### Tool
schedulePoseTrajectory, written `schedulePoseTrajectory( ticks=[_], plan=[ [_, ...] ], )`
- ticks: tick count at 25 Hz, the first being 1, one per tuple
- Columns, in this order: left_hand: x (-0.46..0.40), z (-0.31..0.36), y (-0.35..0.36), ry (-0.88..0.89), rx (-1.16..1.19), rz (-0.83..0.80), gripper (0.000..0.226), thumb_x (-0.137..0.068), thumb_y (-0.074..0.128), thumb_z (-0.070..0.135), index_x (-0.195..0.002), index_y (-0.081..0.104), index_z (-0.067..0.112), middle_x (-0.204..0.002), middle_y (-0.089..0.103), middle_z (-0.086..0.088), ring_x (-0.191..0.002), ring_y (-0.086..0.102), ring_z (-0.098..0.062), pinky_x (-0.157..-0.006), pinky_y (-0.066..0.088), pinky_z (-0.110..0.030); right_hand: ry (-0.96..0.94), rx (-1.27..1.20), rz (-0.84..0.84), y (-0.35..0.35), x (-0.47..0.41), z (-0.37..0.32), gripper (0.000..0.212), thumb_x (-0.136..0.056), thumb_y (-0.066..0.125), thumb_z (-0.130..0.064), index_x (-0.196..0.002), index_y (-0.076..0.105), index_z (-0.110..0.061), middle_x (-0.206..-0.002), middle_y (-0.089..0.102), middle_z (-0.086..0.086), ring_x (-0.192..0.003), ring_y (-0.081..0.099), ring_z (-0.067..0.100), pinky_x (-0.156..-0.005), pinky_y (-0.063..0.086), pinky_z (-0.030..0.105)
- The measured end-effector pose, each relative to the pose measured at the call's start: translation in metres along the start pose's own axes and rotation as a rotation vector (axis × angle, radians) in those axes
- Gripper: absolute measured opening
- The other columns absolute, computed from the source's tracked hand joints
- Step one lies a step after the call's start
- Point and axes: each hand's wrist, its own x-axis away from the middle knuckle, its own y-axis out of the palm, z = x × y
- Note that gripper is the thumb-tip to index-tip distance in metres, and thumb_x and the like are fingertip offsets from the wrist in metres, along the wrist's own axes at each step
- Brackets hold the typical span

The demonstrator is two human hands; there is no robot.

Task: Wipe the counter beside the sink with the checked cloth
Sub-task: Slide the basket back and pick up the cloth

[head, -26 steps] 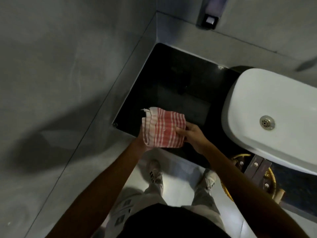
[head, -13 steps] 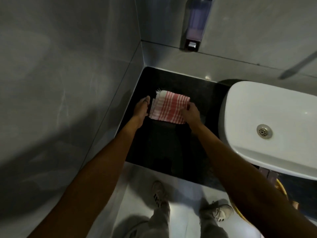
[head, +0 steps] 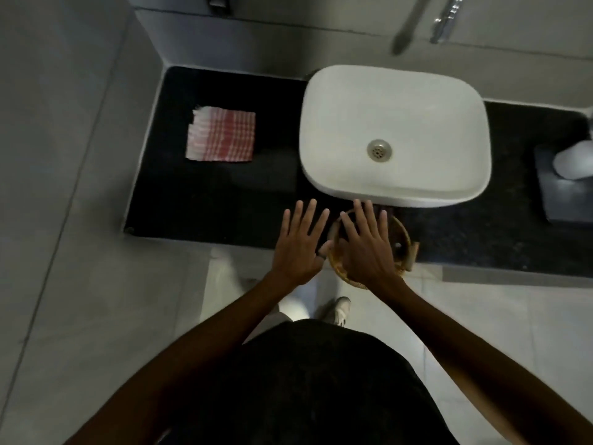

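**A:** Start with the biggest thing. What fills the middle band of the frame?

**B:** The black counter (head: 224, 200), running from the left wall across to the right edge. It sits in a corner of grey tiled walls, so the stretch left of the basin is boxed in on two sides, which I'd guess is why it collects splashes and needs wiping.

**A:** And the basin?

**B:** The white sink (head: 394, 133) stands on top of the counter, right of centre, with its drain (head: 379, 150) roughly in the middle. It overhangs the front lip a little.

**A:** Where's the cloth?

**B:** The checked cloth (head: 221, 134) lies flat on the counter in the upper left, folded into a neat square, fringe toward the wall. It's well apart from the sink and touching neither hand. Folded like that it gives a thick pad, handy for pressing down.

**A:** So the hands are free?

**B:** Yes. The left hand (head: 300, 248) and right hand (head: 365, 248) hover side by side at centre frame, palms down, fingers spread wide, holding nothing. They're over the counter's front edge, just below the sink, near each other at the thumbs.

**A:** Anything smaller?

**B:** A round yellowish basket (head: 401, 248) sits partly hidden under the right hand, below counter level. What's in it I can't make out.

**A:** How far along is the job?

**B:** Hard to judge; the dark surface shows no clear wet or dry patches. With the cloth set down and both hands empty, either wiping is done or it hasn't begun.
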Motion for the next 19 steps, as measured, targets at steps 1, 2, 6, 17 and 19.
schedulePoseTrajectory(
  ticks=[1, 2, 6, 17, 19],
  plan=[
    [-0.007, 0.019, 0.009, 0.013, -0.018, -0.046, 0.070, -0.103, 0.036, 0.055, -0.163, 0.022, 0.021, -0.172, 0.014, -0.015, -0.160, 0.008, -0.037, -0.129, 0.010, -0.057, 0.091, -0.012, -0.021, 0.000, 0.012, 0.022, 0.063, -0.097, 0.046, -0.039, -0.155, 0.039, -0.013, -0.168, 0.023, 0.022, -0.158, 0.013, 0.042, -0.125, 0.014, 0.065],
    [-0.015, 0.034, 0.019, 0.028, -0.028, -0.086, 0.071, -0.102, 0.038, 0.055, -0.162, 0.024, 0.021, -0.171, 0.016, -0.015, -0.159, 0.012, -0.039, -0.128, 0.014, -0.058, 0.194, -0.021, -0.049, 0.002, 0.022, 0.043, 0.065, -0.096, 0.044, -0.038, -0.155, 0.038, -0.012, -0.168, 0.024, 0.024, -0.158, 0.015, 0.044, -0.125, 0.014, 0.066],
    [-0.027, 0.060, 0.036, -0.046, 0.053, -0.189, 0.069, -0.098, 0.049, 0.036, -0.160, 0.027, 0.018, -0.170, 0.022, -0.014, -0.134, 0.053, -0.046, -0.098, 0.054, -0.055, 0.497, -0.240, -0.237, 0.007, 0.042, 0.097, 0.067, -0.095, 0.061, -0.032, -0.151, 0.036, -0.005, -0.152, 0.043, 0.031, -0.130, 0.054, 0.050, -0.101, 0.049, 0.052],
    [0.039, -0.109, -0.059, -0.548, 0.362, 0.118, 0.062, -0.094, 0.055, 0.034, -0.151, 0.037, 0.018, -0.156, 0.036, -0.010, -0.123, 0.057, -0.025, -0.084, 0.056, -0.035, 0.096, -0.587, -0.304, -0.011, -0.060, -0.082, 0.014, -0.099, 0.056, -0.017, -0.086, 0.058, -0.015, -0.120, 0.056, 0.007, -0.084, 0.065, 0.021, -0.080, 0.062, 0.038],
    [0.032, -0.167, -0.074, -0.572, 0.334, 0.126, 0.061, -0.095, 0.062, 0.026, -0.150, 0.038, 0.017, -0.155, 0.036, -0.010, -0.122, 0.059, -0.029, -0.083, 0.059, -0.041, 0.052, -0.593, -0.332, -0.014, -0.103, -0.126, 0.007, -0.098, 0.057, -0.018, -0.093, 0.059, -0.015, -0.122, 0.056, 0.011, -0.091, 0.068, 0.027, -0.083, 0.063, 0.042]
  ],
)
